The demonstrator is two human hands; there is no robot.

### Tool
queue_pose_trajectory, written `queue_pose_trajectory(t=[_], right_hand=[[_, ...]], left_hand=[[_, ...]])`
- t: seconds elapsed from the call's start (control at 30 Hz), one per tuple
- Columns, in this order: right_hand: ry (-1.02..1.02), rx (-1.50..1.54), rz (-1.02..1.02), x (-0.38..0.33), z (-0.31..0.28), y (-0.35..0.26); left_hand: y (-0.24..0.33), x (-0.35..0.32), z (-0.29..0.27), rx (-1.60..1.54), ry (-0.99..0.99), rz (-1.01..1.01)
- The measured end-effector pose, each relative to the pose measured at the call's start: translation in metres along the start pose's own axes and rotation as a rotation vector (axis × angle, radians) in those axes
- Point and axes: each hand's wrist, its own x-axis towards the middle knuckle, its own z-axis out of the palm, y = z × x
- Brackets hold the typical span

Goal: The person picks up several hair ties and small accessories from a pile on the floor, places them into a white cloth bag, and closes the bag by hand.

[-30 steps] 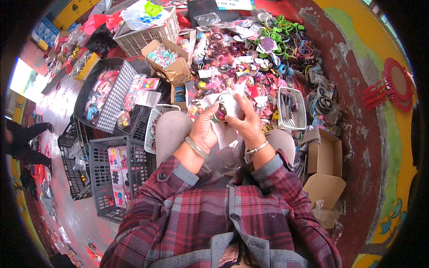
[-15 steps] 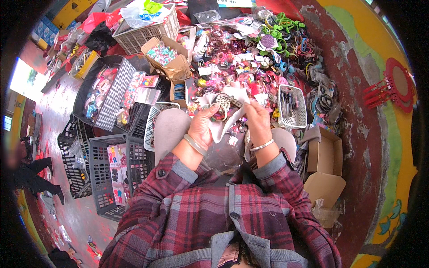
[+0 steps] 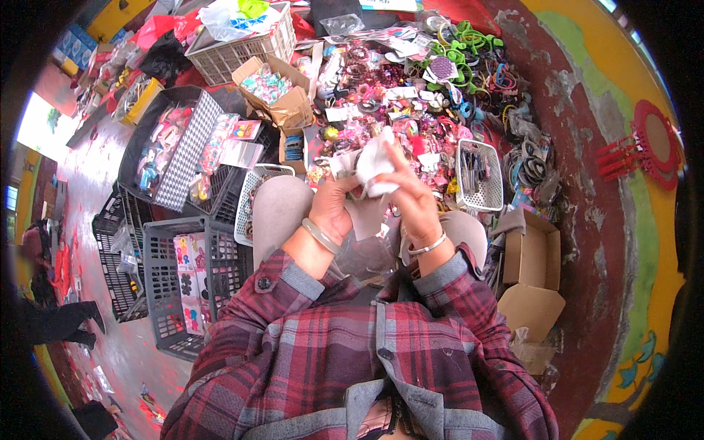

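Above my knees I hold a soft white cloth (image 3: 376, 163), folded and bunched. My left hand (image 3: 334, 207) pinches its lower left part, its thumb pointing inward. My right hand (image 3: 412, 198) grips the right side from above and the thumb side, other fingers partly spread. Whatever lies inside the folds is hidden. A greyish-white flap (image 3: 367, 218) hangs below the hands. Just past them spreads a big heap of small hair accessories (image 3: 389, 110), mostly pink and red.
A white basket (image 3: 480, 202) of dark slim items stands right; another white basket (image 3: 244, 220) sits by my left knee. Grey crate (image 3: 165, 293), open carton (image 3: 539, 253), and a box of wrapped pieces (image 3: 268, 84) surround me. A person (image 3: 62, 320) is at far left.
The white cloth has been folded up over the round, black-and-white patterned piece, which no longer shows. My right hand has turned with its fingers more spread. The person at left has shifted.
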Motion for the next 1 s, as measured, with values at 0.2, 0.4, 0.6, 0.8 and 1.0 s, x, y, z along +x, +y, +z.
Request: queue_pose_trajectory(t=[0.2,0.4,0.6,0.8,1.0], right_hand=[[0.292,0.512,0.164,0.007,0.002,-0.003],[0.197,0.266,0.402,-0.001,0.031,0.016],[0.353,-0.032,0.263,0.0,0.041,0.034],[0.288,-0.126,0.094,-0.002,0.054,0.027],[0.476,0.148,0.431,0.012,0.033,0.053]], left_hand=[[0.003,-0.009,0.015,0.076,-0.035,-0.08],[-0.013,-0.009,0.012,0.111,-0.085,-0.023],[-0.028,-0.02,0.037,-0.02,-0.018,0.027],[-0.031,-0.009,0.031,0.376,0.062,0.293],[-0.052,-0.016,0.029,0.807,0.097,0.407]])
